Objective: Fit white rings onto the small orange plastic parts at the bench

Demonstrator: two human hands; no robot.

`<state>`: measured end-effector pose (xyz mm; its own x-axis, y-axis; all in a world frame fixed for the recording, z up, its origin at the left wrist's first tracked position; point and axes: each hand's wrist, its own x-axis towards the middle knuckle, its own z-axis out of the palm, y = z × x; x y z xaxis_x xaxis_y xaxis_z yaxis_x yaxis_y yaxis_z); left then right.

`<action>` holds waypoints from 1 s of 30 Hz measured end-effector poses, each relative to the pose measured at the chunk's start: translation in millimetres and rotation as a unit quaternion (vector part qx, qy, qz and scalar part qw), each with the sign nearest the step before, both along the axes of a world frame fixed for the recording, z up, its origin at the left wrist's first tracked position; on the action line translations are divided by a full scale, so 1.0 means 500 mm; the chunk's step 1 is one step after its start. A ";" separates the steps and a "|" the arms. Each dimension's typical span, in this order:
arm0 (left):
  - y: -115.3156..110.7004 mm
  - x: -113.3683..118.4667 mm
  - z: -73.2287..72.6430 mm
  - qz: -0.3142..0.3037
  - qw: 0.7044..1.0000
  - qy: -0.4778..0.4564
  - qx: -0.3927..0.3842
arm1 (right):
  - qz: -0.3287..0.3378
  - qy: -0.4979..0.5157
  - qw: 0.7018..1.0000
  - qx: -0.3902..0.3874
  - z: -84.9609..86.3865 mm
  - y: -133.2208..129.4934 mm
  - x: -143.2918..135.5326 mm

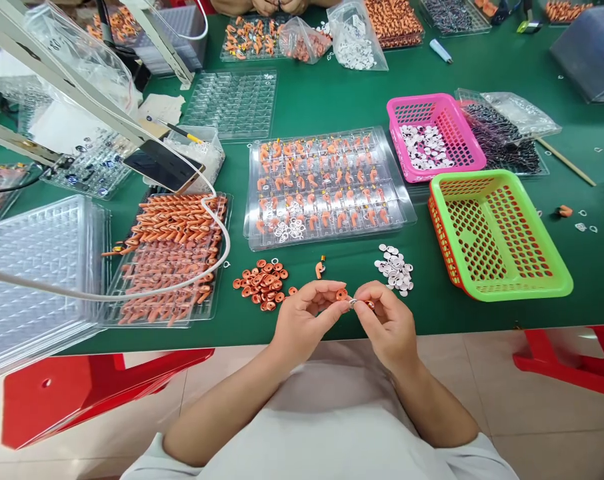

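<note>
My left hand [309,317] is closed in a pinch on a small orange round cap [341,294]. Fingertips of my right hand [389,323] meet it at a tiny whitish piece [353,303]; a bit of orange shows under the right fingers, mostly hidden. Just beyond my hands lies a curved orange piece [319,268] with a yellow tip. A pile of orange caps [262,283] sits to the left of my left hand. White discs [396,269] are heaped behind my right hand. Farther back, a clear tray [402,207] carries rows of curved orange pieces and some white rings.
A green basket [537,288] stands at right, a pink basket [395,143] with white discs behind it. Trays of orange parts [172,260] and stacked clear trays [37,247] fill the left, crossed by a white cable [225,247]. Another person's hands [279,7] rest across the table.
</note>
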<state>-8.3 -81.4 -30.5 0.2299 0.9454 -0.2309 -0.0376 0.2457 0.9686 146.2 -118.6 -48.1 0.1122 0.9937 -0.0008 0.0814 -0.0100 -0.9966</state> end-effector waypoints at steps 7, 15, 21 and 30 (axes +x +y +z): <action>0.007 -0.026 -0.009 -0.100 0.993 0.004 0.057 | 0.065 -0.057 0.996 0.027 0.044 0.021 0.036; 0.010 -0.026 -0.006 -0.137 0.964 0.100 0.204 | 0.070 -0.081 0.994 -0.030 0.044 0.025 0.022; 0.005 -0.029 -0.012 -0.144 0.963 0.119 0.193 | 0.063 -0.082 0.994 -0.028 0.036 0.021 0.018; -0.001 -0.025 -0.019 -0.128 0.963 0.146 0.185 | 0.064 -0.125 0.990 -0.028 0.041 0.023 0.018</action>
<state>-20.6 -82.2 -40.0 0.4438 0.8959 0.0213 0.2647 -0.1538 0.9520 155.2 -107.0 -27.4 -0.0108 0.9990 -0.0436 0.3301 -0.0376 -0.9432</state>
